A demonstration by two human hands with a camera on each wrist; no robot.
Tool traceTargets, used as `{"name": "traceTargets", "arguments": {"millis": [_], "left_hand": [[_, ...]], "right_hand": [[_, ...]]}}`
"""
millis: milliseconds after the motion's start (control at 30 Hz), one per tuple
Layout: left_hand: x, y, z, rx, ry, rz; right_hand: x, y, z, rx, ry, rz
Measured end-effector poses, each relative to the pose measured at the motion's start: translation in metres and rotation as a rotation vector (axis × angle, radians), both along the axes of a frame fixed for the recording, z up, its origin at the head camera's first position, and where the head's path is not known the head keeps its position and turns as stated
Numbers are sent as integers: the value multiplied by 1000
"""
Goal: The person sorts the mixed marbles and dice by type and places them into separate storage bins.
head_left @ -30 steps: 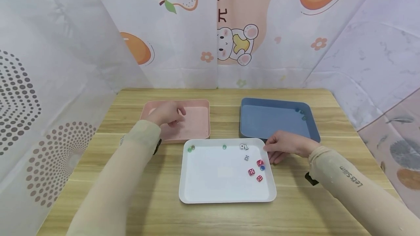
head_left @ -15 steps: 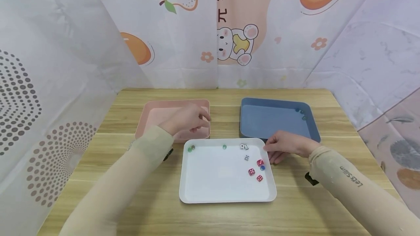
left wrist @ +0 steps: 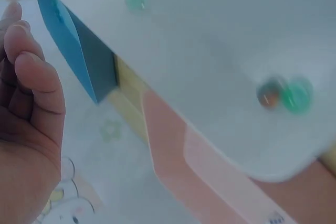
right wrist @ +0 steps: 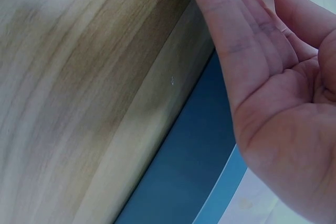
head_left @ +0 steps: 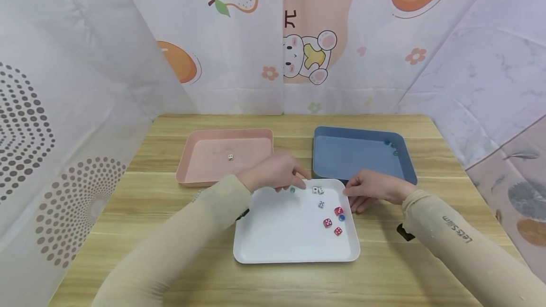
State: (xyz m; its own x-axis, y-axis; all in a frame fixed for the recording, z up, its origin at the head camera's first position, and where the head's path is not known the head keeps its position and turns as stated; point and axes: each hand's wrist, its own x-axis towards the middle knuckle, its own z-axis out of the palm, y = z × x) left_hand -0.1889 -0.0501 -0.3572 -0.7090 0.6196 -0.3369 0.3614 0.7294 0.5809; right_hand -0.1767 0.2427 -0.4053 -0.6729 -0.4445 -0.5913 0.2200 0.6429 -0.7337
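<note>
My left hand (head_left: 275, 172) hovers over the far edge of the white tray (head_left: 281, 236), fingers loosely bent with nothing between them. Just under its fingertips is a green marble (head_left: 292, 190). To the right lie several white dice (head_left: 321, 204), red dice (head_left: 327, 223) and a blue marble (head_left: 342, 218). In the left wrist view, a brown marble (left wrist: 269, 96) and another green marble (left wrist: 297, 97) sit in a tray corner, hidden by my hand in the head view. My right hand (head_left: 375, 186) pinches the white tray's rim near its far right corner.
A pink tray (head_left: 204, 162) stands behind on the left, with one white die (head_left: 231, 157) in it. Back right is a blue tray (head_left: 354, 155) holding several teal marbles (head_left: 393, 146) in its far corner. Printed curtains (head_left: 239, 65) enclose the wooden table (head_left: 204, 269).
My left hand has moved from the pink tray rightward to above the white tray's far edge, uncovering the white die in the pink tray. My right hand keeps its hold on the rim.
</note>
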Motion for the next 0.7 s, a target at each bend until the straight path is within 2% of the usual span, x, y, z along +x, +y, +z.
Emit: {"name": "traceTargets", "arguments": {"millis": [233,533,700], "left_hand": [[8,24,-8,-55,-18,-46],[15,43,-21,-23,-38,-124],[18,51,-30,-38,-17,-184]], "right_hand": [[0,0,-1,-2,4,-3],[0,0,0,1,11,4],[1,1,0,-14,15,8]]}}
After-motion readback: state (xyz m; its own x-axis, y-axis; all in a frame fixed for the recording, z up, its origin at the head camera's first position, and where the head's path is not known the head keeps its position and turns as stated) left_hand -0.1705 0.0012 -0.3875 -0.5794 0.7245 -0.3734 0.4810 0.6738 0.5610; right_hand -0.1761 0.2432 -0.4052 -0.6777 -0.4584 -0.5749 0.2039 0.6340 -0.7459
